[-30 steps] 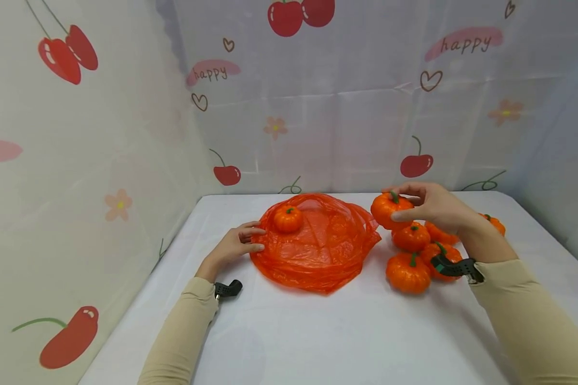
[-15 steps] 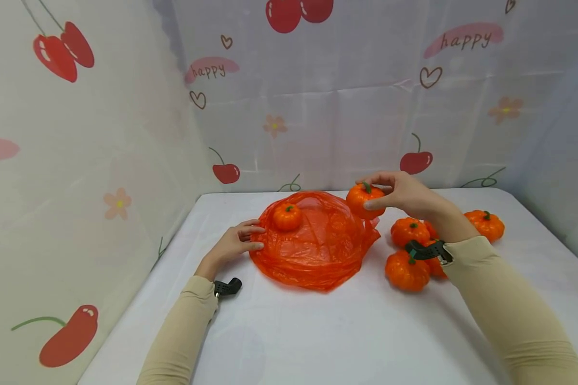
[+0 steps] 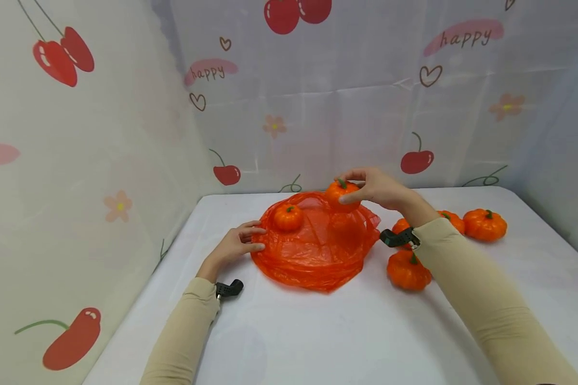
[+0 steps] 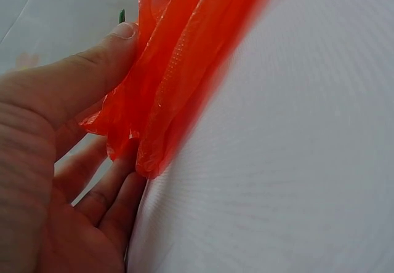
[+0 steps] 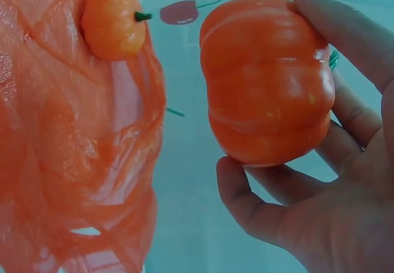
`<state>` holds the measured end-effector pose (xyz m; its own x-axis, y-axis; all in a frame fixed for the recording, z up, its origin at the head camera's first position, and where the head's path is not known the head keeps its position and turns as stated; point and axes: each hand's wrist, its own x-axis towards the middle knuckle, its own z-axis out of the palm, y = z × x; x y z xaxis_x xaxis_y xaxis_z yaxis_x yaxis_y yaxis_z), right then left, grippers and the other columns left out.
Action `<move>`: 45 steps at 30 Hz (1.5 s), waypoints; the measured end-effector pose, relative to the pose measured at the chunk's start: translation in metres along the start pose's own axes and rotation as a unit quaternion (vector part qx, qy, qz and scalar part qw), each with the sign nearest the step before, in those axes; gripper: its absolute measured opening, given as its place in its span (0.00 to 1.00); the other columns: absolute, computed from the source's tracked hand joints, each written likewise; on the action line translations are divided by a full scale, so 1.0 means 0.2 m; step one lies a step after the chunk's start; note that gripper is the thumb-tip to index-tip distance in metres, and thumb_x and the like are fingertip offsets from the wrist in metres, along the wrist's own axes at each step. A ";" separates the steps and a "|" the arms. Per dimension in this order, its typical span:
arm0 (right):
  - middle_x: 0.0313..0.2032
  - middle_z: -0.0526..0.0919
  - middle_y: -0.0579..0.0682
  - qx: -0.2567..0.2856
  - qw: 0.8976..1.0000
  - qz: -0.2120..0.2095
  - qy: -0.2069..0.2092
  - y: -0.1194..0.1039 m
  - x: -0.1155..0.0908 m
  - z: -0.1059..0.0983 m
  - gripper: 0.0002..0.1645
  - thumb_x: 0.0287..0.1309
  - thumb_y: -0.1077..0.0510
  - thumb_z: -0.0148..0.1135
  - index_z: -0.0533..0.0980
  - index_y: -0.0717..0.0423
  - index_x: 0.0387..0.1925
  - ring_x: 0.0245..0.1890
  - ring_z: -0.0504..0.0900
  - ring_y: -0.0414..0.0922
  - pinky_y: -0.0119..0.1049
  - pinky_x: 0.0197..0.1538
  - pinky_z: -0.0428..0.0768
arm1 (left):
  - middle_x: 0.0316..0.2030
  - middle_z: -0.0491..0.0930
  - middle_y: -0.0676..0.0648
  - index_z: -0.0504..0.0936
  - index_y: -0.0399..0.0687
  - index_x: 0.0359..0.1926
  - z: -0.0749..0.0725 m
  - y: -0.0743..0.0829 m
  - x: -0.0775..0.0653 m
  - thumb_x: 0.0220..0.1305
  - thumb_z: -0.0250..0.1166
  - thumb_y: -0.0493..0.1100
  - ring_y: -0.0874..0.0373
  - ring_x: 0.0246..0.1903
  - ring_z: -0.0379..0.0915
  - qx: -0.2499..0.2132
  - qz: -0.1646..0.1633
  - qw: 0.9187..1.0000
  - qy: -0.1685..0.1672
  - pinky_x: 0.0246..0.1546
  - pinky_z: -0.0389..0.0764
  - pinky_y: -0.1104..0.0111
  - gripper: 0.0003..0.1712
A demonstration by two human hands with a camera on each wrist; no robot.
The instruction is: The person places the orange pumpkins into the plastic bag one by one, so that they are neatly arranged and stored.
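So we had one orange pumpkin up in our right hand, above the one o'clock side of the red bag. Our take on doing this bit well: lower it gently, keep it off the small pumpkin at about eleven o'clock, and don't let go until it's supported, because film that thin looked likely to snag or slide. A steady left hand at nine o'clock mattered too.

Fingers-wise, the right ones were spread wide, gripping the pumpkin round its sides. The left ones were partly apart, with the bag's edge held between thumb and fingers. The spare pumpkins sat on the table around three o'clock.
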<state>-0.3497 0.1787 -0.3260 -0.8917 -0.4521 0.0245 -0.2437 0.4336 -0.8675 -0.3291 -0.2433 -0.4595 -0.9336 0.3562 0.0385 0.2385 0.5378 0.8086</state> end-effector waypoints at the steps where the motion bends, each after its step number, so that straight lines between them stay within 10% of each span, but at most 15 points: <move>1: 0.67 0.77 0.52 -0.001 1.000 -0.001 -0.003 0.00 0.02 0.01 0.28 0.55 0.53 0.79 0.78 0.55 0.55 0.70 0.73 0.58 0.48 0.62 0.83 | 0.75 0.66 0.50 0.84 0.58 0.62 0.00 0.00 0.00 0.61 0.76 0.53 0.44 0.69 0.70 0.000 -0.001 1.000 0.000 0.67 0.77 0.52 0.28; 45: 0.66 0.77 0.53 -0.082 0.996 -0.019 0.023 0.18 0.36 0.40 0.28 0.54 0.54 0.80 0.78 0.55 0.54 0.69 0.71 0.54 0.52 0.75 0.69 | 0.75 0.67 0.51 0.85 0.58 0.60 0.00 -0.02 0.01 0.61 0.76 0.52 0.44 0.70 0.70 -0.001 0.012 1.000 -0.002 0.69 0.75 0.51 0.26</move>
<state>-0.3933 0.0996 -0.3949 -0.8962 -0.4362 0.0808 -0.3328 0.5407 -0.7726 -0.3312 -0.2452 -0.4622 -0.9262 0.3730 0.0555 0.2610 0.5279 0.8082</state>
